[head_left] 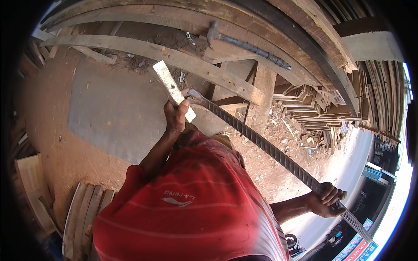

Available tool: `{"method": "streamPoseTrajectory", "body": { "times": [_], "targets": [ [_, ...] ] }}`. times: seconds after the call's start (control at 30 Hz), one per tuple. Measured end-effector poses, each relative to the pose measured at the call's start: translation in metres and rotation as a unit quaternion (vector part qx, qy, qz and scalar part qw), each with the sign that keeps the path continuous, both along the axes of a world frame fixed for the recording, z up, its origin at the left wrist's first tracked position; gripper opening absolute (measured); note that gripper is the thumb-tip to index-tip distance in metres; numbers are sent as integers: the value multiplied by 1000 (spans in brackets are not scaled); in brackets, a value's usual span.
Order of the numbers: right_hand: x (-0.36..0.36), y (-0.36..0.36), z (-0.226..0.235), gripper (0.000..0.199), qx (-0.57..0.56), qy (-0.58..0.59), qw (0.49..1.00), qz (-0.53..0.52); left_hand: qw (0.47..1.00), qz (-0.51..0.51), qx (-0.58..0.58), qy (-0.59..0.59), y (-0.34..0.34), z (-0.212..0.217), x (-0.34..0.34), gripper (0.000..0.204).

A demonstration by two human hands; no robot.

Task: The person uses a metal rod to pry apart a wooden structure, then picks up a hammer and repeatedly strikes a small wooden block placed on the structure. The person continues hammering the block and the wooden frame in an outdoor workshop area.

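Note:
My left hand (176,116) is closed around a short, pale wooden block (169,82) with a dark spot in its face. My right hand (326,200), out at the lower right, grips a long ribbed steel bar (265,145). From that hand the bar slants up and left. Its flattened, lighter end lies close to the block's right side; whether the two touch, I cannot tell. A hammer (252,48) with a dark wrapped handle rests on the timber beyond my hands.
Long beams (165,50) cross the far side, above scattered nails. Stacked boards (313,104) stand at the right, with wood scraps on the dirt below. A grey sheet (109,113) covers ground at the left. More planks (85,213) lie at the lower left.

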State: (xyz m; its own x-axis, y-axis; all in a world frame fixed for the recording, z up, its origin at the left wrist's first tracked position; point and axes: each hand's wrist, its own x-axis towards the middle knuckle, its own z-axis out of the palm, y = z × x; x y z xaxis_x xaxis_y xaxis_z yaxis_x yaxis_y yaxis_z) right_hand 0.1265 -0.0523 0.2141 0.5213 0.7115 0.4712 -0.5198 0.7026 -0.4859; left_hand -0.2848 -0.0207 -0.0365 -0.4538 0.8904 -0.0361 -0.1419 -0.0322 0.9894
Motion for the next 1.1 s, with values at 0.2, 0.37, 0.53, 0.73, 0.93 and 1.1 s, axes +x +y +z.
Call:
{"method": "streamPoseTrajectory", "body": {
  "times": [0.2, 0.37, 0.53, 0.73, 0.93, 1.1],
  "targets": [
    [-35, -23, 25, 32, 60, 10, 998, 2, 964, 4, -16, -267, -18, 10, -54, 74],
    [-67, -30, 32, 32, 76, -13, 997, 9, 909, 140, -63, -388, -16, 53, -62, 68],
    [-84, -33, 39, 31, 79, 1, 997, 23, 998, 7, -47, -48, -56, 52, -79, 50],
    [-88, -26, 62, 31, 98, -37, 995, 4, 965, -18, -125, -228, -29, 12, -129, 83],
    [-70, -33, 87, 30, 83, -137, 980, -116, 959, 11, -143, -246, -47, -25, -126, 87],
    [-53, -39, 94, 37, 94, -180, 976, -82, 970, 48, -142, -189, -66, -37, -83, 76]
  ]
}}
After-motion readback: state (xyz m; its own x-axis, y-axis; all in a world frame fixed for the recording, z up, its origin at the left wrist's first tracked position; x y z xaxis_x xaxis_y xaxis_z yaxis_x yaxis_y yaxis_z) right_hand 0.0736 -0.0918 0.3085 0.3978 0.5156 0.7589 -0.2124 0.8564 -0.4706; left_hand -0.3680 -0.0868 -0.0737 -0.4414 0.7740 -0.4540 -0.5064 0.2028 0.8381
